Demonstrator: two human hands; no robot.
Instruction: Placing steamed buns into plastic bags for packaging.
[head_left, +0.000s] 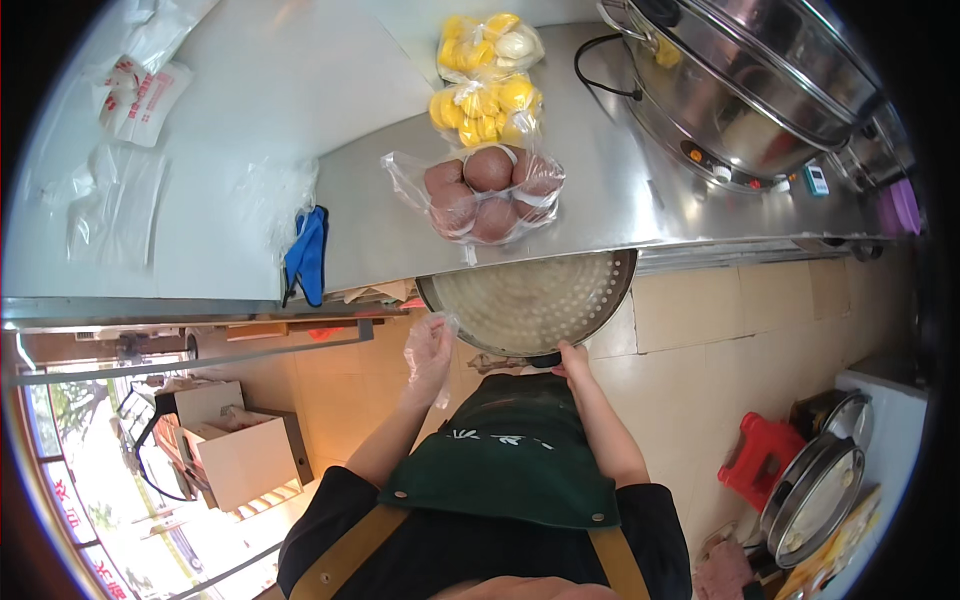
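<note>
A round metal steamer tray (525, 304) with rows of small holes juts out below the counter's front edge, its far side hidden under the counter. At its near rim, my right hand (574, 364) is bare and grips the edge. My left hand (430, 356) wears a loose clear plastic glove and is raised beside the tray's left rim. Its fingers are bent, and whether they touch the rim is unclear. On the counter behind the tray lies a clear plastic bag of brown buns (491, 191).
Bags of yellow buns (484, 109) lie behind the brown ones on the steel counter (367, 217). An electric steamer (742, 90) with a black cord stands back right. A blue cloth item (306, 255) hangs at the left counter edge. A red stool (757, 457) is on the floor at right.
</note>
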